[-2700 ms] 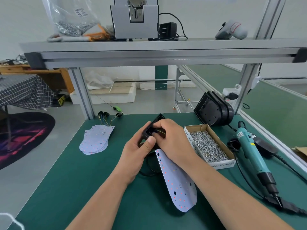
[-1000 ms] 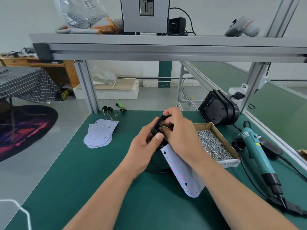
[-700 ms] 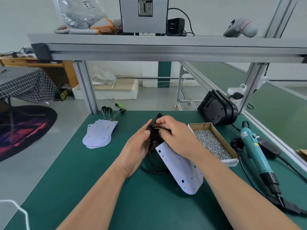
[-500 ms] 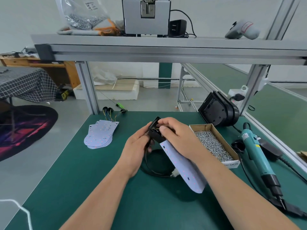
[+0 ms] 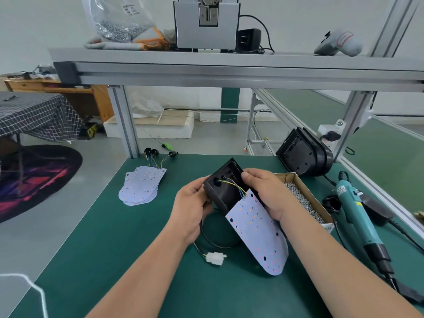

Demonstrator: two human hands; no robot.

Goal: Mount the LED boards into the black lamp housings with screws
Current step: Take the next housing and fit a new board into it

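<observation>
Both hands hold a black lamp housing (image 5: 223, 188) above the middle of the green mat. My left hand (image 5: 191, 206) grips its left side and my right hand (image 5: 263, 191) grips its right side. Coloured wires run out of a round hole in the housing to a white LED board (image 5: 258, 230), which hangs out of the housing toward me. A black cable with a white plug (image 5: 214, 257) trails from the housing onto the mat. A cardboard box of screws (image 5: 305, 203) lies just right of my right hand.
A stack of LED boards (image 5: 141, 185) with wires lies at the mat's back left. A second black housing (image 5: 302, 154) leans at the back right. A teal electric screwdriver (image 5: 354, 215) with its cord lies along the right edge. The metal shelf (image 5: 229, 67) spans overhead.
The housing has been turned in my hands, so its wire hole and the coloured wires now show. The LED board has swung face-up toward me, and the white plug now lies in view on the mat.
</observation>
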